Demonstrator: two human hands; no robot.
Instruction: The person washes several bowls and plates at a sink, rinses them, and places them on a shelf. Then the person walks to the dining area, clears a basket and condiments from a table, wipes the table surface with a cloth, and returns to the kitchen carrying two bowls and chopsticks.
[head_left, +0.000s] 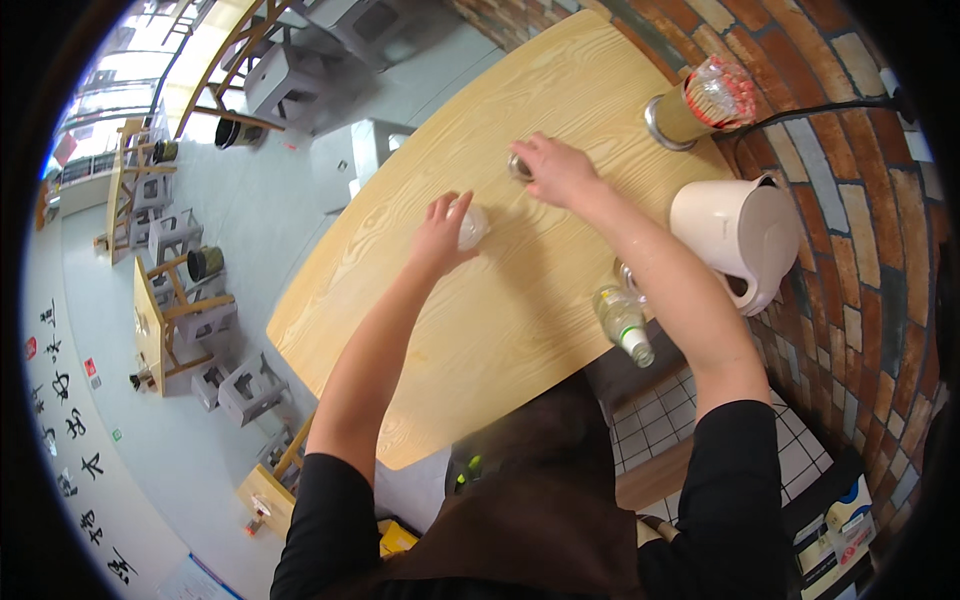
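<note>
My left hand (441, 238) curls around the side of a small translucent round container (472, 228) on the wooden table (540, 300). Part of that container is hidden behind the fingers. Farther along the table, my right hand (559, 171) grips a small jar-like thing with a metallic rim (518, 167), mostly covered by the fingers. A clear glass bottle (621, 319) with a green and white neck stands close to the near edge, under my right forearm. Beside it another glass object (626, 276) is partly hidden by the same forearm.
A cream electric kettle (705, 217) stands by the brick wall (832, 217). Behind it is a cylindrical holder (671, 120) of plastic-wrapped sticks, with a black cable (817, 111) nearby. Grey stools (283, 82) and waste bins (205, 264) occupy the floor to the left.
</note>
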